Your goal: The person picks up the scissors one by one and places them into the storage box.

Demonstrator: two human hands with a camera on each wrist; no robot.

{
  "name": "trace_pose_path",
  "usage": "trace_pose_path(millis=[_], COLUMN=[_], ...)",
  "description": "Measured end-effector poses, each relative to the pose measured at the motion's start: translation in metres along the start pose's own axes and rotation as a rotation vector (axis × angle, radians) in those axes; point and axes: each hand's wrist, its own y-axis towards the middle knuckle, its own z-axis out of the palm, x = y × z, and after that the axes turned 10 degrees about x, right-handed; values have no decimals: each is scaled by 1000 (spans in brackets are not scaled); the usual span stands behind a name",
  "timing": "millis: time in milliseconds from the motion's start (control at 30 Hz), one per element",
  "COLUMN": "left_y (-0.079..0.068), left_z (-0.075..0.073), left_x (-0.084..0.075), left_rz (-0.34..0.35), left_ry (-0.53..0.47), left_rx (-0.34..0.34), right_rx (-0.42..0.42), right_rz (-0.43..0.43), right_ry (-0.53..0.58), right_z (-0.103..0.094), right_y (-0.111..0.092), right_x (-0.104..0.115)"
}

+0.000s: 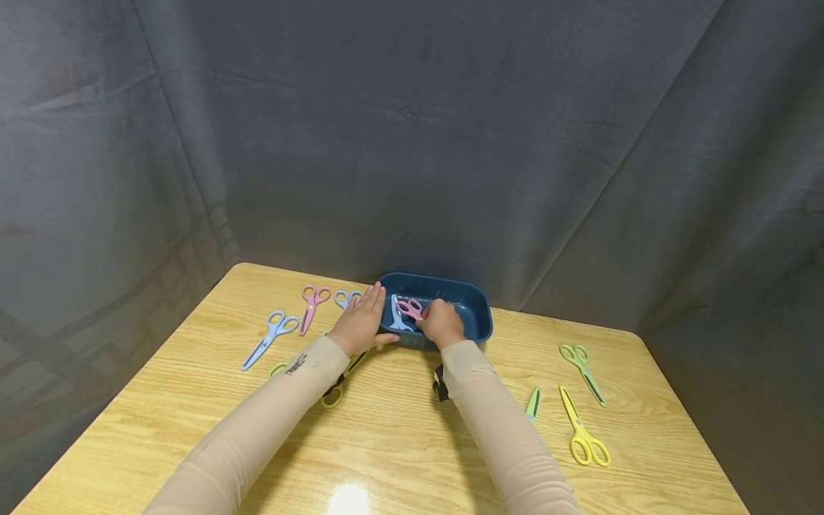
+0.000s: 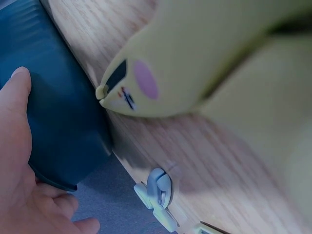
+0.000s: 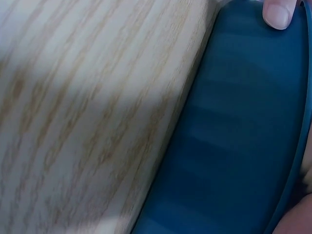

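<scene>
Both hands work at a dark blue plastic tub (image 1: pixel 479 295) at the table's back edge. My left hand (image 1: pixel 358 325) braces its left corner, fingers straight along the left side; the thumb (image 2: pixel 14 100) presses on the front wall. Inside the tub, my right hand (image 1: pixel 443 323) pinches pink scissors (image 1: pixel 410 309) by the blade end, handle loops showing to the left. Light blue scissors (image 1: pixel 398 315) lie beside them on the tub floor. Yellow scissors (image 1: pixel 332 398), partly hidden, are under the left wrist; their blades (image 2: pixel 161 78) loom large in the left wrist view.
Left of the tub lie pink scissors (image 1: pixel 310 307), light blue scissors (image 1: pixel 270 338) and another light blue pair (image 1: pixel 345 297). To the right are green scissors (image 1: pixel 584 372), yellow scissors (image 1: pixel 581 433) and a green blade (image 1: pixel 533 404) partly behind the right sleeve. Grey curtains (image 1: pixel 412 143) hang behind the table.
</scene>
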Motion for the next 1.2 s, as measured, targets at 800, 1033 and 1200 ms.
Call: trace_pose_path(millis=[800, 1033, 1200], left_y=[2, 2, 2], left_z=[1, 1, 1], left_x=[2, 2, 3], left_rz=[11, 15, 15], left_ry=[10, 12, 11], left_rx=[3, -7, -7], right_rx=[18, -8, -31], right_rz=[3, -15, -28], right_ry=[11, 10, 5], right_z=[4, 6, 8], right_y=[1, 2, 3], right_x=[-1, -3, -3])
